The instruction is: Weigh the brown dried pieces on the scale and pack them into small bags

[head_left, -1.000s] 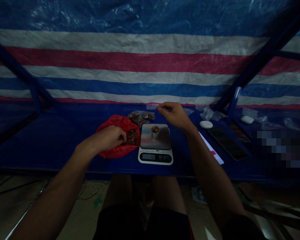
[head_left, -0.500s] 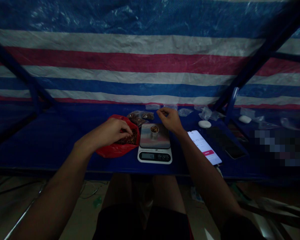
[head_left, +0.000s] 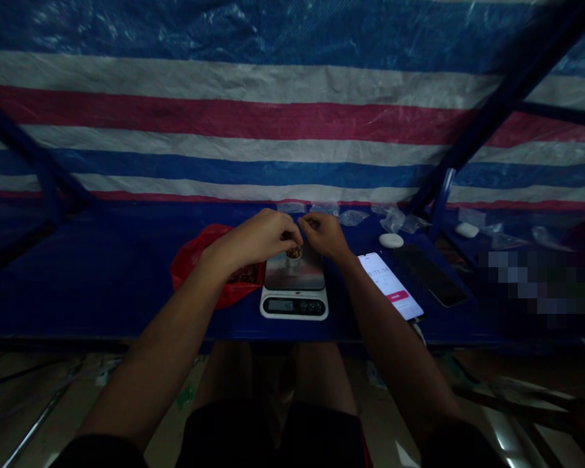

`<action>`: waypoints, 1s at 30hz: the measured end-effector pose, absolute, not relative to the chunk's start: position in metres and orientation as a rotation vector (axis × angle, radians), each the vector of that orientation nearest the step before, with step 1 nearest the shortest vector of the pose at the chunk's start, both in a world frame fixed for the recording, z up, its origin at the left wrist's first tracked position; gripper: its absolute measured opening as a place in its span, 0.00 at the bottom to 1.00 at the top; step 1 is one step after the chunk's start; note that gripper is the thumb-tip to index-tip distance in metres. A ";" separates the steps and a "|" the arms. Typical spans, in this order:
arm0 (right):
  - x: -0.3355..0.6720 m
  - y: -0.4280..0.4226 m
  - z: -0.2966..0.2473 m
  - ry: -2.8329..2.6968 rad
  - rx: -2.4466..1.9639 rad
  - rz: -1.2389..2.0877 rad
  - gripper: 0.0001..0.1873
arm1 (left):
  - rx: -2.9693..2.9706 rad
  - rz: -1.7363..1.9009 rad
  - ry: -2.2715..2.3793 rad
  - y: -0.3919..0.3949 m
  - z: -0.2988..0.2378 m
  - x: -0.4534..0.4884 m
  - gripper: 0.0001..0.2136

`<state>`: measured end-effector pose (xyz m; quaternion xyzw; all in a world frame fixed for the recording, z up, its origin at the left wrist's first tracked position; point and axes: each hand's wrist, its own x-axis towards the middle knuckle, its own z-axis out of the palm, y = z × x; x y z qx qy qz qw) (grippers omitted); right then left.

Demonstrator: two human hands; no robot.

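A small cup [head_left: 294, 262] filled with brown, seed-like pieces stands on the metal plate of a white digital scale [head_left: 295, 308]. Right above its rim is my left hand [head_left: 268, 234], fingertips pinched together; whatever they hold is too small to make out. My right hand [head_left: 327, 235] hovers beyond the plate's right side with thumb and fingers curled together, and I cannot see what is between them. To the left of the scale, partly beneath my left forearm, lies an opened red plastic bag [head_left: 188, 260] with more brown pieces inside. The scale's display seems to read 46 or 4.6.
Clear plastic bags [head_left: 353, 217] lie along the back of the blue table [head_left: 127, 273]. On the right are a lit phone [head_left: 390, 286], a dark phone [head_left: 446, 286] and a white case [head_left: 390, 240]. Striped sheeting [head_left: 253, 117] hangs behind, between blue frame bars [head_left: 487, 117].
My left hand has moved right, from inside the red bag to above the cup. My right hand stays beside the scale. The view has shifted slightly.
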<state>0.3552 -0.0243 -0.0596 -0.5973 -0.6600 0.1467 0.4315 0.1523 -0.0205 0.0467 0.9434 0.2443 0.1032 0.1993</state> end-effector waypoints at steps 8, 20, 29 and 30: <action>0.354 -0.025 -0.057 -1.696 -1.477 0.298 0.15 | 2.657 0.259 0.663 -0.014 0.038 0.148 0.12; 0.354 -0.024 -0.060 -1.708 -1.444 0.274 0.12 | 2.594 0.320 0.661 -0.015 0.035 0.146 0.12; 0.355 -0.024 -0.060 -1.726 -1.425 0.285 0.12 | 2.527 0.405 0.632 -0.016 0.031 0.150 0.12; 0.355 -0.024 -0.060 -1.728 -1.422 0.289 0.12 | 2.525 0.411 0.624 -0.017 0.030 0.151 0.12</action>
